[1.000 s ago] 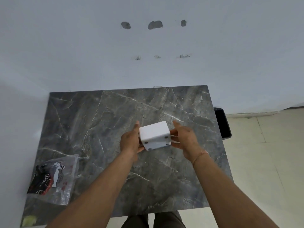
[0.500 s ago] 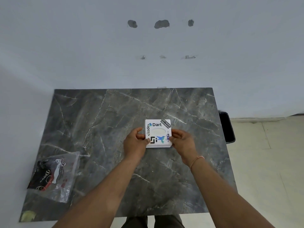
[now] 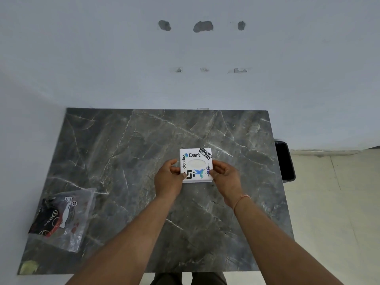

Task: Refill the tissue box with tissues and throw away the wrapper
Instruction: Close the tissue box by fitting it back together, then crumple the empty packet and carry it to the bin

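On the table (image 3: 127, 153), the tissue box (image 3: 196, 165) has been flipped, stickers up; left hand (image 3: 169, 179) and right hand (image 3: 225, 177) fingers clamp its sides; wrapper (image 3: 61, 219) waits.

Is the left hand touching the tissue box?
Touching. Head view: the left hand has its thumb lying on the tissue box lid's near-left corner, fingers against its left side, no gap visible.

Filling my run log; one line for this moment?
white stickered square tissue box on grey marble table | left hand, right hand grip sides | clear plastic wrapper unbinned
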